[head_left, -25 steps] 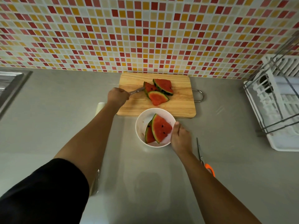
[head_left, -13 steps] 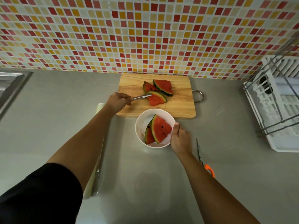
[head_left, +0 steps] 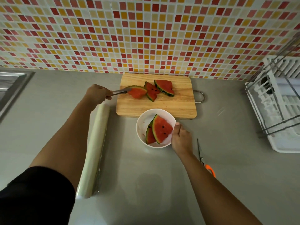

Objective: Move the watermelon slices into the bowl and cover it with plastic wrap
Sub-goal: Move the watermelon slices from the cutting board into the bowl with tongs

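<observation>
My left hand [head_left: 97, 95] grips metal tongs [head_left: 121, 91] whose tips pinch a watermelon slice [head_left: 138, 93], lifted over the left part of the wooden cutting board [head_left: 170, 106]. Two more slices [head_left: 162, 88] lie on the board behind it. A white bowl [head_left: 142, 125] stands in front of the board with two slices [head_left: 159, 130] leaning inside. My right hand [head_left: 181, 138] holds the bowl's right rim, thumb on the edge. A roll of plastic wrap [head_left: 95, 150] lies on the counter beside my left forearm.
Orange-handled scissors [head_left: 204, 158] lie right of my right arm. A white dish rack [head_left: 279, 108] stands at the far right, and a sink edge [head_left: 11, 85] shows at the far left. A mosaic-tiled wall [head_left: 146, 34] backs the grey counter [head_left: 146, 184].
The tongs closed on a slice and drew it left and up off the pile. My left arm shifted left, uncovering the plastic wrap roll. The right hand stayed on the bowl.
</observation>
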{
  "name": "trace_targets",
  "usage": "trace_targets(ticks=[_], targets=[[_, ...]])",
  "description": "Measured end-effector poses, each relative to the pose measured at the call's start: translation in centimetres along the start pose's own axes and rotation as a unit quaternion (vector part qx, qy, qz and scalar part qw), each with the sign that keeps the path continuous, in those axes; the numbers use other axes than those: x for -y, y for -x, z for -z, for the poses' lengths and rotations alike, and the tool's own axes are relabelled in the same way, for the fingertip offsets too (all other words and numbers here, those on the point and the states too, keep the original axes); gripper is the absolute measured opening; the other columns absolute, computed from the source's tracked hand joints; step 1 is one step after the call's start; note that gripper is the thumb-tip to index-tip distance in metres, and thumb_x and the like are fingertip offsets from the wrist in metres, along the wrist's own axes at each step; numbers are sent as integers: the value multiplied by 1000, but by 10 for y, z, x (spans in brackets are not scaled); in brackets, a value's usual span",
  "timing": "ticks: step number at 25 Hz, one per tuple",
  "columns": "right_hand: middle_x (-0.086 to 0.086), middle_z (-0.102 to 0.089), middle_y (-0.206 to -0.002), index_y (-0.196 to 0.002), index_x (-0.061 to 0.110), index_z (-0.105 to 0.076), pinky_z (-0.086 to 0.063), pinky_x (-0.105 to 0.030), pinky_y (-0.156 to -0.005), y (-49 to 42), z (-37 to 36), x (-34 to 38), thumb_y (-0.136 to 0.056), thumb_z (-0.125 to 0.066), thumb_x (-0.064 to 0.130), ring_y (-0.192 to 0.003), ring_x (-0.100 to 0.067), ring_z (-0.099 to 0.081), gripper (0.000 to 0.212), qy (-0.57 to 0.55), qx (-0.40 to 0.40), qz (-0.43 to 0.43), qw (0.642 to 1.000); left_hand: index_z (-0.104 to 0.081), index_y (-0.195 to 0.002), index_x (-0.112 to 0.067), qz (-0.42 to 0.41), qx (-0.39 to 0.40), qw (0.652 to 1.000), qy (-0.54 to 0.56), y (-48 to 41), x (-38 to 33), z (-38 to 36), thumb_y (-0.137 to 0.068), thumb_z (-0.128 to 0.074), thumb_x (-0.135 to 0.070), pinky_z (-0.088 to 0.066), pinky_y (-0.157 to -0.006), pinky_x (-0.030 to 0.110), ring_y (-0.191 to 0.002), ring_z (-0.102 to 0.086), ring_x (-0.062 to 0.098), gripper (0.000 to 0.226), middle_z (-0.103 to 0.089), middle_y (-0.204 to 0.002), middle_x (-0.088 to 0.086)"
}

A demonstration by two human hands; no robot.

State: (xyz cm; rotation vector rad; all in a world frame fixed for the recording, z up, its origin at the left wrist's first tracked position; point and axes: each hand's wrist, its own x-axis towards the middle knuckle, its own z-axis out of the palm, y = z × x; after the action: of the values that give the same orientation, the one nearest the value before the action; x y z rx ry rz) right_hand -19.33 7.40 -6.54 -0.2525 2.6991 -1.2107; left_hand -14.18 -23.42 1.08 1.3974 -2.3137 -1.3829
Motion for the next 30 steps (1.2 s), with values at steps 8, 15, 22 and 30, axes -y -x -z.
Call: trace_targets(ticks=[8,15,22,30], targets=[[-23,-68,-93,-91,2,-63,-41,-31,-68,0,1,0,-98,-24,32,-85,-37,-62,49,0,6,-6,1000,-69,-88,1,-71,33,978,-194,12,-20,-1,-90,-57,-23,-41,-73,29,-76,-51,16,26,-62,-88,8],[-23,-68,-89,-87,3,-62,-50,-41,-71,0,2,1,-98,-24,32,-83,-39,-62,49,-6,7,0,1000,-64,-78,-10,-74,117,990,1,32,-54,-60,-86,-59,-23,-36,-51,22,-54,-46,11,16,-56,-66,1],[-22,-68,-88,-87,2,-62,-40,-29,-64,0,1,-1,-99,-28,28,-81,-37,-62,44,-14,-3,8,1000,-62,-75,-9,1,118,991,60,21,-56,-114,-74,-69,-36,-36,-54,28,-57,-46,16,28,-58,-68,5],[-23,-68,-89,-86,3,-62,-40,-31,-64,1,1,-1,-99,-27,30,-82,-38,-62,46,-24,-3,11,1000,-70,-84,0,-33,105,990,87,10,-60,-93,-85,-62,-15,-34,-50,24,-54,-41,12,17,-62,-75,9]])
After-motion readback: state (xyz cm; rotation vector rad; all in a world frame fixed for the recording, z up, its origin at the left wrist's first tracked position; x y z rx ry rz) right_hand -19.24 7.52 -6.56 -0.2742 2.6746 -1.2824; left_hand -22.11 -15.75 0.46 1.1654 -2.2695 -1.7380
